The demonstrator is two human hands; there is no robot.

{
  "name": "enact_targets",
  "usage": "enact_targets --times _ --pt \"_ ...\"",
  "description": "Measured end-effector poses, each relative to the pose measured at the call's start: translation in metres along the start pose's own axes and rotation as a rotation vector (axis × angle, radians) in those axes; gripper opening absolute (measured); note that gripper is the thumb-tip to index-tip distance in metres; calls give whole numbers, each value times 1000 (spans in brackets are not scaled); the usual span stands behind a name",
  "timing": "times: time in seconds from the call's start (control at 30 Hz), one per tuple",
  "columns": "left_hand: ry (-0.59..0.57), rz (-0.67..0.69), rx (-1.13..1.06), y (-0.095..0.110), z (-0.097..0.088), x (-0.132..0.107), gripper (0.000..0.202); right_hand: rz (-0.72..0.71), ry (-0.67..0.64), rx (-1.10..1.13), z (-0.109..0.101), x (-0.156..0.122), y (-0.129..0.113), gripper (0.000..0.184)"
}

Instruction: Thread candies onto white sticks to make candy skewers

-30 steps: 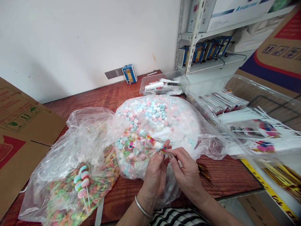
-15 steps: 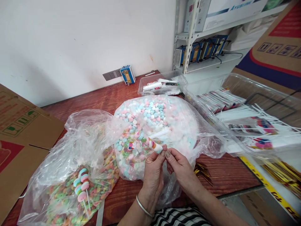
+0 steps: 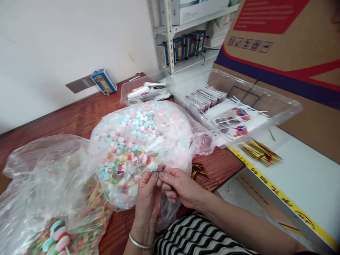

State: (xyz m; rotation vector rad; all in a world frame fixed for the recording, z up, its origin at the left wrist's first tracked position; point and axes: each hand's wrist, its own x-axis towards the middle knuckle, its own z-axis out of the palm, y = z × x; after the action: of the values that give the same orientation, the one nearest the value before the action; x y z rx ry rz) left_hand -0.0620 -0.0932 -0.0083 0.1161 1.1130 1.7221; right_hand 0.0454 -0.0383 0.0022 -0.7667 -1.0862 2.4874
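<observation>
Two hands of ours meet at six o'clock: our left hand (image 3: 148, 193) and right hand (image 3: 178, 186) both clamp fingertips on the near end of the wrapped candy stick (image 3: 132, 164), which lies against the pastel candy bag (image 3: 159, 124) on the counter (image 3: 77, 118).

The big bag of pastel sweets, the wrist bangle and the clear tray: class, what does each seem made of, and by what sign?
Bag: thin clear plastic film, glossy; it crinkles and the sweets show through.
Bangle: probably metal, silvery and polished, perhaps plated.
Tray: stiff clear plastic; its walls stand up and show the contents.
</observation>
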Motion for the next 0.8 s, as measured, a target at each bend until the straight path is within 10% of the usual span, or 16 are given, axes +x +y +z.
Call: enact_targets --times 0.2,0.4,0.8 --pt "40 141 -35 7 1 -9 24 -382 410 -734 -49 -62 -7 13" --pt "34 111 -5 -2 -2 -26 25 -292 744 -1383 -121 -100 13 15" --pt "24 64 42 -16 -3 -34 24 -264 849 -1662 -121 -65 15 14"
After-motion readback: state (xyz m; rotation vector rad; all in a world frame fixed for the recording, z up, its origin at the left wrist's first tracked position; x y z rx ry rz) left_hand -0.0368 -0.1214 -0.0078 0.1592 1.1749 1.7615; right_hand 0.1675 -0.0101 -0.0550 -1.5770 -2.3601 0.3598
